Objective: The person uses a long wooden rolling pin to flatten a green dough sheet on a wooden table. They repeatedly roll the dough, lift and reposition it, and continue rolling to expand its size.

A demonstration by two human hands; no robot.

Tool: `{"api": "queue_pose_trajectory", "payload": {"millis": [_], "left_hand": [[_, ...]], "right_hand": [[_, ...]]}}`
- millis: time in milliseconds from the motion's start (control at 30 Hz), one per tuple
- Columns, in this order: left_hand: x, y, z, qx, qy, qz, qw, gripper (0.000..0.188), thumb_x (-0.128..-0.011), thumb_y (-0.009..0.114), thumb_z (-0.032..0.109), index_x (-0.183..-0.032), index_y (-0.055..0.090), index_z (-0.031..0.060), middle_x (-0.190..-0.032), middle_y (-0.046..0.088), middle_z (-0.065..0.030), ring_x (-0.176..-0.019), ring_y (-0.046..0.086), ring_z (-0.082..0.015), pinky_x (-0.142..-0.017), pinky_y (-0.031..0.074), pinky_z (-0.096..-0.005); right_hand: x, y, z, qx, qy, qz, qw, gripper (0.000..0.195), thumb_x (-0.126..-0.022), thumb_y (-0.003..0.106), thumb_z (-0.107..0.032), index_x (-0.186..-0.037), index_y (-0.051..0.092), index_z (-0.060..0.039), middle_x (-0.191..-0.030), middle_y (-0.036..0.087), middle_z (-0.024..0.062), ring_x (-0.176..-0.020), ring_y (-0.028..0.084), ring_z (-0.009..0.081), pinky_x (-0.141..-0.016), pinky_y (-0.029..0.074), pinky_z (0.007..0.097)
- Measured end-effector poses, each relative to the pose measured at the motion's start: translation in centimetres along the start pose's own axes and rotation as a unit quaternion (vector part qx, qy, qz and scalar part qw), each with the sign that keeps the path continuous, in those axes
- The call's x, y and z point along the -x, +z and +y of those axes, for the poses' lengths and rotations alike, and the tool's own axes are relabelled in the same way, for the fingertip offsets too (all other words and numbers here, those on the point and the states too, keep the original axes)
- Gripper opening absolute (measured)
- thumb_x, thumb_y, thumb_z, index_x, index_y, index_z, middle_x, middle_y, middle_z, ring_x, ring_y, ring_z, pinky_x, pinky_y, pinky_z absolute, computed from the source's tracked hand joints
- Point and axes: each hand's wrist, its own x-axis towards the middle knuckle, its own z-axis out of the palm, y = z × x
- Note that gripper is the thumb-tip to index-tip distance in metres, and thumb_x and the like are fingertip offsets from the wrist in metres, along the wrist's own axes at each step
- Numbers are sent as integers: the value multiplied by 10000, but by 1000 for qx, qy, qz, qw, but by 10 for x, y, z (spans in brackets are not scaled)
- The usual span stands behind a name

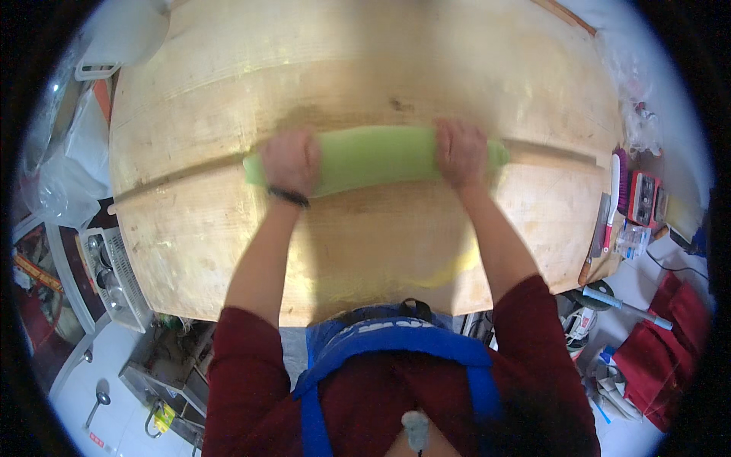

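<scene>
A sheet of light green dough (377, 157) is wrapped in a thick roll, lying crosswise on a wooden board (388, 228). A long wooden rod, apparently a rolling pin (188, 171), sticks out past both ends of the roll. My left hand (290, 160), with a dark band at its wrist, is closed over the left part of the dough. Near the right end, my right hand (461, 151) grips it from above in the same way. Both hands are slightly blurred, and the fingertips are hidden. Yellowish powder (457, 265) marks the board's near part.
Right of the board lie a purple-bristled brush (617, 188), a long knife (599, 225) and a red device (642, 197). At the left are a white plastic basket (123, 280), plastic bags (68, 191) and a large pale container (125, 34). A ladle (101, 400) is at lower left.
</scene>
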Motion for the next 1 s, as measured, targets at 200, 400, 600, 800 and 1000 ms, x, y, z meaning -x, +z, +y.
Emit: {"api": "queue_pose_trajectory", "payload": {"millis": [200,400,600,800,1000], "left_hand": [[-17,-4,28,-10,102,71,992,450,-845,569,447,-1151,636,124,-1077,668,-93,-978,610,-281,-929,406,-472],[-82,-7,-12,-60,50,15,997,411,-811,593,437,-1106,664,160,-1079,665,-94,-988,601,-269,-963,380,-488],[-80,-4,-49,-72,88,35,993,374,-838,531,424,-1038,672,142,-1032,643,-130,-991,594,-348,-909,430,-472],[-109,-17,-32,-81,-107,-131,982,372,-954,407,348,-866,659,90,-808,639,-190,-703,611,-433,-711,501,-513],[113,-33,-11,12,35,-8,999,270,-868,525,336,-816,618,88,-801,589,-136,-769,573,-351,-766,428,-492]], "right_hand": [[0,10,-14,0,-25,-1,1000,296,-886,532,-361,-1029,665,-140,-965,663,90,-917,609,296,-867,417,452],[-71,24,38,33,-64,58,996,302,-847,552,-410,-960,683,-163,-975,639,72,-896,604,269,-893,396,452],[-60,25,70,75,-51,36,995,322,-890,490,-410,-858,661,-140,-915,651,106,-844,613,325,-813,451,479],[-85,22,74,86,37,-72,993,354,-951,447,-329,-799,644,-77,-745,628,192,-689,597,416,-647,470,522],[114,-39,22,14,14,-116,993,213,-809,538,-290,-871,648,-118,-847,600,143,-802,592,343,-720,440,476]]}}
